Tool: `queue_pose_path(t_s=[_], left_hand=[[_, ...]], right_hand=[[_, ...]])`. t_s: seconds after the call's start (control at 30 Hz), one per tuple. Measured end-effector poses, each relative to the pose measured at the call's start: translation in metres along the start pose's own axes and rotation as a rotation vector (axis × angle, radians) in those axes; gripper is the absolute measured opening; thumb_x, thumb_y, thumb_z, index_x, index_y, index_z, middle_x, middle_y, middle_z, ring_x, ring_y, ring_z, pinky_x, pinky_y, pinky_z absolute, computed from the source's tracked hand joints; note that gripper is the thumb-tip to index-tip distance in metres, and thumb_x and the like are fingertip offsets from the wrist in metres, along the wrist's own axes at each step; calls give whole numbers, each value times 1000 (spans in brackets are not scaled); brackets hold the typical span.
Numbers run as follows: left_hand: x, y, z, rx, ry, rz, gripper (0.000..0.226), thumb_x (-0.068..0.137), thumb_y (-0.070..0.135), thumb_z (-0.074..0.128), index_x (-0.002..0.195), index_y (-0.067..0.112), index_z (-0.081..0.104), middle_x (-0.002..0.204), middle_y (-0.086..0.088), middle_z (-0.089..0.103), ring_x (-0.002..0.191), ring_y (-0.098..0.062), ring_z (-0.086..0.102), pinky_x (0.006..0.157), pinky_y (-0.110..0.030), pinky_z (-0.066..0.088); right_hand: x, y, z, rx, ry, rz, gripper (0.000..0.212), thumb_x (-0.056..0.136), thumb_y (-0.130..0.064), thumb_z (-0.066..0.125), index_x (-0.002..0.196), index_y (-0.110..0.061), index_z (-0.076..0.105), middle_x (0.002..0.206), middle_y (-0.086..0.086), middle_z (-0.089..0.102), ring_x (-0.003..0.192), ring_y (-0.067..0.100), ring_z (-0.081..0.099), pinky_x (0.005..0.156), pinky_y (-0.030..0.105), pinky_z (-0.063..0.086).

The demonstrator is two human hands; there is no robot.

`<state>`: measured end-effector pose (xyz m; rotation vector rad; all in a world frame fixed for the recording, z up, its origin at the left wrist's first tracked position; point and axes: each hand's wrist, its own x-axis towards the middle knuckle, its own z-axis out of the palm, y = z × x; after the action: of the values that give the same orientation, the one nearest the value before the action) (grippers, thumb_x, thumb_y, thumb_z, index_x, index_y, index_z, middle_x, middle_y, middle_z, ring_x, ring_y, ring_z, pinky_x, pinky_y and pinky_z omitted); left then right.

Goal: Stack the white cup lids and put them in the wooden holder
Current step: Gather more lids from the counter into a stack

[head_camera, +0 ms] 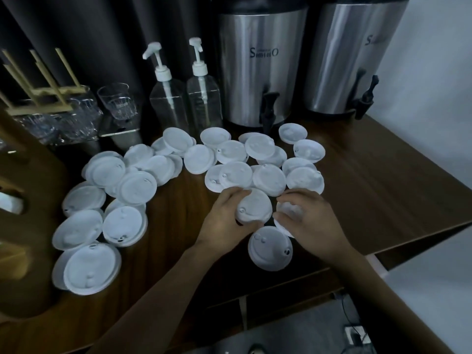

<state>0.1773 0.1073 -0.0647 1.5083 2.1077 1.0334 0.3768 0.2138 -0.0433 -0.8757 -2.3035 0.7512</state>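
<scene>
The left hand curls its fingers round a white lid, with the thumb at the lid's 7 o'clock edge and the fingertips at its 11 o'clock rim. At 3 o'clock, just beside it, the right hand grips a second lid, largely hidden under bent fingers. A loose lid lies at 6 o'clock. Scattered lids cover the worktop from 9 to 12 o'clock. The wooden holder stands at far 9 o'clock.

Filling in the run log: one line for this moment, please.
left hand: grips lid | right hand: grips second lid | loose lids: scattered on table
</scene>
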Motion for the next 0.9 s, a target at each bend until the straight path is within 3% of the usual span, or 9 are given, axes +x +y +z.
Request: queue_pose_path(t_s=[0.17, 0.23, 0.37, 0.57, 0.63, 0.7, 0.73, 0.8, 0.9], left_hand=[[-7, -7, -8, -182, 67, -62, 64, 82, 46, 85, 139, 29, 62, 143, 15, 57, 134, 2, 51, 113, -21, 42], [-13, -7, -17, -335, 64, -124, 58, 85, 55, 78, 136, 33, 65, 137, 17, 64, 129, 3, 57, 112, -27, 48], [-22, -5, -31, -466, 57, -174, 48, 92, 68, 61, 129, 38, 70, 125, 20, 72, 123, -6, 65, 105, -36, 54], [-32, -5, -45, -525, 80, -213, 50, 102, 61, 45, 120, 24, 73, 108, -5, 73, 100, -18, 70, 87, -34, 60], [-38, -6, -50, -577, 39, -232, 51, 101, 64, 47, 118, 24, 74, 104, -6, 72, 96, -16, 69, 84, -31, 60], [-45, -8, -53, -683, 0, -235, 49, 96, 65, 57, 119, 25, 74, 104, -1, 72, 96, -13, 68, 84, -29, 59], [-47, -9, -53, -716, 6, -236, 48, 91, 61, 64, 121, 25, 73, 106, 2, 73, 96, -12, 68, 83, -28, 58], [-49, -12, -52, -756, 75, -268, 39, 89, 42, 80, 122, 24, 73, 102, 5, 75, 91, -9, 67, 77, -24, 55], [-49, -17, -47, -753, 213, -327, 16, 92, 17, 78, 107, 15, 77, 82, 2, 73, 72, -8, 58, 66, -22, 48]], right_hand=[[-3, 3, 1, 51, 53, -39, 37, 82, -42, 77, 111, -20, 77, 119, -9, 70, 117, 5, 60, 103, 9, 38], [0, 0, 3, 44, 41, -68, 41, 81, -47, 75, 112, -20, 77, 119, -9, 70, 115, 7, 62, 103, 15, 42], [8, -14, 18, -35, 10, -145, 42, 79, -44, 78, 118, -27, 72, 120, -12, 70, 113, 16, 66, 98, 48, 51], [26, -41, 42, -87, -8, -206, 52, 90, -43, 72, 139, -32, 57, 114, -9, 71, 105, 18, 65, 98, 44, 45], [31, -46, 49, -86, 36, -234, 40, 92, -46, 68, 128, -30, 64, 97, -12, 68, 91, 13, 63, 91, 42, 47], [32, -52, 55, -97, 111, -264, 19, 93, -45, 65, 92, -26, 67, 75, -18, 53, 75, 8, 53, 81, 41, 48], [32, -54, 55, -86, 136, -257, 25, 93, -44, 64, 77, -26, 57, 66, -19, 44, 68, 6, 48, 77, 41, 47], [33, -53, 57, -50, 145, -247, 36, 93, -44, 65, 68, -29, 43, 58, -21, 35, 60, 5, 42, 71, 38, 45], [30, -44, 53, -20, 50, -256, 34, 90, -50, 66, 66, -31, 50, 59, -24, 46, 61, 4, 50, 73, 35, 46]])
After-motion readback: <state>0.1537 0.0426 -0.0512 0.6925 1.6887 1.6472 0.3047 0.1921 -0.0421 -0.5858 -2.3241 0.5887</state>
